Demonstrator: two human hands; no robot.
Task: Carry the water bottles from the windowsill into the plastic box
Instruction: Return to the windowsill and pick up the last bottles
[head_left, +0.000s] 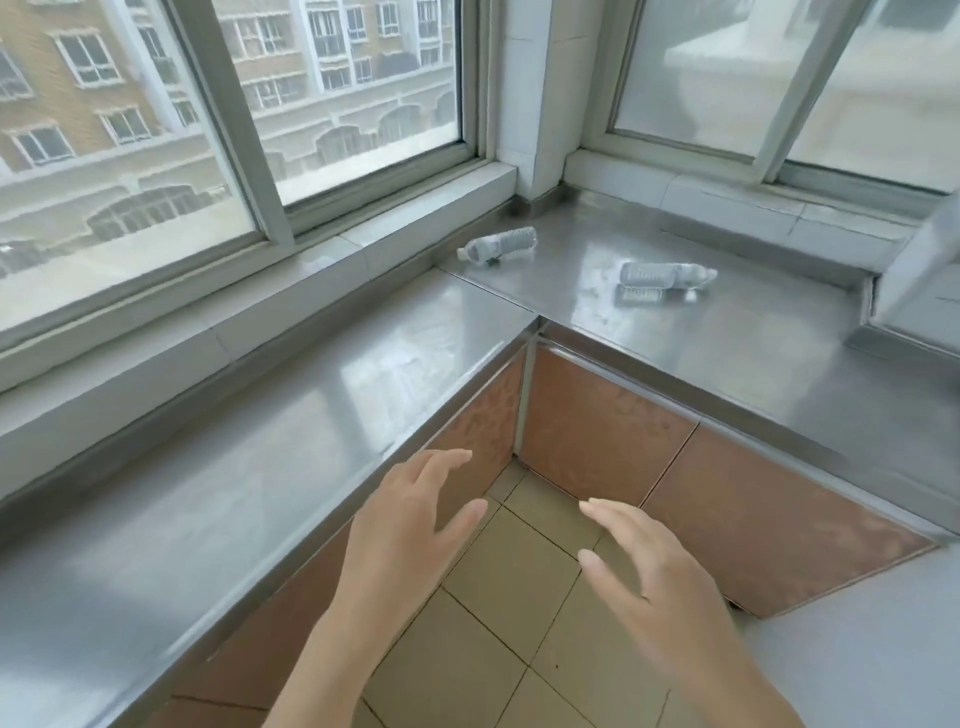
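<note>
Two clear water bottles lie on their sides on the steel windowsill (727, 332) in the far corner. One bottle (497, 245) rests close to the left window, its cap pointing left. The other bottle (667, 275) lies further right, cap pointing right. My left hand (410, 525) and my right hand (644, 566) are both held out low in front of me, fingers spread, holding nothing, well short of the bottles. The plastic box is out of view.
The L-shaped steel sill runs along both windows, with orange tiled walls (597, 436) beneath it and beige floor tiles (514, 597) below my hands. An open window sash (919, 260) juts over the sill at the right.
</note>
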